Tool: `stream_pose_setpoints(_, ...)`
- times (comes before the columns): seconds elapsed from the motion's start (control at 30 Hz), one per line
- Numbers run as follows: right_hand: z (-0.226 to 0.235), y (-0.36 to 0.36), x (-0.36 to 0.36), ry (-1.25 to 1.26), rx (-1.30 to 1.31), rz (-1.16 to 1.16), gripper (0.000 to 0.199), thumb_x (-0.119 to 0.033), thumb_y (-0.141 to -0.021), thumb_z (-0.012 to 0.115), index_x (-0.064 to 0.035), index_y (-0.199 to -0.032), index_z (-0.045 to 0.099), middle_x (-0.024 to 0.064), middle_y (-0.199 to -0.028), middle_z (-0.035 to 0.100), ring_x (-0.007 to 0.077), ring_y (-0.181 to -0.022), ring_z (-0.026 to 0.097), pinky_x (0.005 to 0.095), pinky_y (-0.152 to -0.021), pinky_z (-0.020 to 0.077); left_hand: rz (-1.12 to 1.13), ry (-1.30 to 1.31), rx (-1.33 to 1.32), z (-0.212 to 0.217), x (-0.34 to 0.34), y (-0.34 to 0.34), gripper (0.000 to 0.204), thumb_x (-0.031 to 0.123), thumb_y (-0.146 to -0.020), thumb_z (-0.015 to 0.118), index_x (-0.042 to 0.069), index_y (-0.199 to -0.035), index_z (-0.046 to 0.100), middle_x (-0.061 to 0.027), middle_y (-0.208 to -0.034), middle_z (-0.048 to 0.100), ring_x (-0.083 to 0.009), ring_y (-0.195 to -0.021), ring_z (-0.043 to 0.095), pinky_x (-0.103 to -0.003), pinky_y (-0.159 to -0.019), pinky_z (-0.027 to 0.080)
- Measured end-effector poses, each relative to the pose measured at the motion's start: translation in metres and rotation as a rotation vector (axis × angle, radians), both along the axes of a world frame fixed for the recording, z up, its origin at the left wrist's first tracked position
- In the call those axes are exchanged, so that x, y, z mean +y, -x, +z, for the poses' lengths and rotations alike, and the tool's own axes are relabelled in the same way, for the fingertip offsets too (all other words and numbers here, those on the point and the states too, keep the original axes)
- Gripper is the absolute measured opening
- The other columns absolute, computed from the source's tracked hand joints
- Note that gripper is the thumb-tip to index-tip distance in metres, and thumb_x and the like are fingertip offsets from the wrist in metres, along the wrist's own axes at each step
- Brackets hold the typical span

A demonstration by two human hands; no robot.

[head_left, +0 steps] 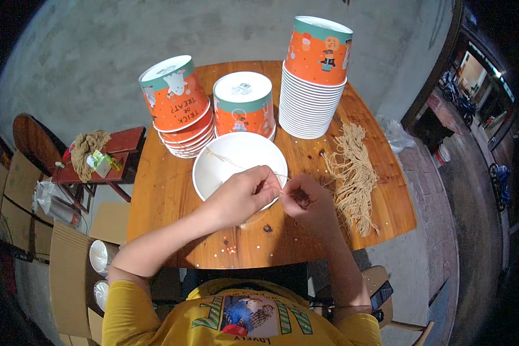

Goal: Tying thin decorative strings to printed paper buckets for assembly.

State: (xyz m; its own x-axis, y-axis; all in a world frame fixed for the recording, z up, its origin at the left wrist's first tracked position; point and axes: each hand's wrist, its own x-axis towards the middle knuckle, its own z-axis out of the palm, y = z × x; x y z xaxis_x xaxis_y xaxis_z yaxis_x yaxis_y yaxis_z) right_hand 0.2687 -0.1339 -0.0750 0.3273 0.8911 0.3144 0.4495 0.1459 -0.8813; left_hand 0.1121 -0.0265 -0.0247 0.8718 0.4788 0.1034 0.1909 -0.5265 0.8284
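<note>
At the front right rim of a white-lined paper bucket point(213, 173), both my hands come close together. The bucket's mouth faces me. My left hand point(245, 196) is closed in a pinch on a thin tan cord point(224, 158), whose loose end lies across the bucket's opening. My right hand point(311, 205), fingers curled, pinches the same cord by the rim. The fingertips hide the exact spot where the cord meets the bucket. A heap of tan cords point(354, 181) lies on the table to the right of my right hand.
Behind the bucket stand upturned orange and green buckets: a leaning stack point(176, 98), a middle one point(242, 104) and a tall stack point(314, 75). The wooden table point(259, 248) bears small white and orange dots. A red bench point(112, 153) with more cord is at left, above cardboard boxes point(69, 271).
</note>
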Motion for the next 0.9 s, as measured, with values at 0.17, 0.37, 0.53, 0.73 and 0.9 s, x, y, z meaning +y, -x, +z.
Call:
stream_pose_setpoints(0.17, 0.007, 0.001, -0.001, 0.064, -0.01, 0.019, 0.016, -0.008, -0.076, 0.069, -0.0062, -0.086, 0.056, 0.001, -0.071, 0.054, 0.0085, -0.059, 0.049, 0.0247, -0.054, 0.0407, -0.01, 0.122, 0.027, 0.002, 0.001, -0.001, 0.014, 0.013, -0.087, 0.059, 0.0, -0.091, 0.055, -0.0074, -0.075, 0.056, -0.0138, -0.07, 0.052, -0.029, -0.065, 0.045)
stream_pose_setpoints(0.37, 0.009, 0.004, -0.001, 0.035, -0.116, 0.003, 0.017, -0.009, -0.076, 0.07, -0.0071, -0.084, 0.055, 0.0032, -0.068, 0.053, 0.0111, -0.058, 0.051, 0.0256, -0.053, 0.0416, 0.006, -0.198, -0.094, -0.007, 0.0, -0.002, 0.01, 0.013, -0.091, 0.057, 0.004, -0.092, 0.053, 0.0026, -0.075, 0.049, -0.006, -0.069, 0.045, -0.022, -0.063, 0.04)
stream_pose_setpoints(0.53, 0.008, 0.007, -0.001, 0.027, -0.065, -0.025, 0.017, -0.008, -0.075, 0.069, -0.0075, -0.083, 0.054, 0.0037, -0.068, 0.054, 0.0118, -0.055, 0.05, 0.0259, -0.052, 0.0416, 0.061, -0.044, -0.006, -0.001, -0.009, -0.003, 0.01, 0.011, -0.092, 0.056, 0.003, -0.093, 0.052, -0.0045, -0.077, 0.056, -0.012, -0.07, 0.05, -0.027, -0.065, 0.044)
stream_pose_setpoints(0.73, 0.011, 0.009, -0.002, 0.028, -0.064, -0.024, 0.017, -0.006, -0.075, 0.069, -0.0076, -0.082, 0.054, 0.0014, -0.066, 0.052, 0.009, -0.053, 0.044, 0.0252, -0.05, 0.0392, 0.066, -0.124, -0.107, -0.005, -0.009, -0.003, 0.01, 0.01, -0.092, 0.056, 0.002, -0.094, 0.052, -0.0083, -0.081, 0.058, -0.0173, -0.072, 0.055, -0.03, -0.067, 0.045)
stream_pose_setpoints(0.9, 0.008, 0.009, -0.002, 0.021, -0.054, -0.013, 0.017, -0.006, -0.076, 0.068, -0.0073, -0.083, 0.053, 0.0009, -0.066, 0.052, 0.0081, -0.053, 0.043, 0.0245, -0.05, 0.038, 0.067, -0.208, -0.171, -0.005, -0.011, -0.004, 0.009, 0.009, -0.09, 0.054, 0.001, -0.092, 0.051, -0.0131, -0.082, 0.056, -0.028, -0.076, 0.057, -0.036, -0.069, 0.046)
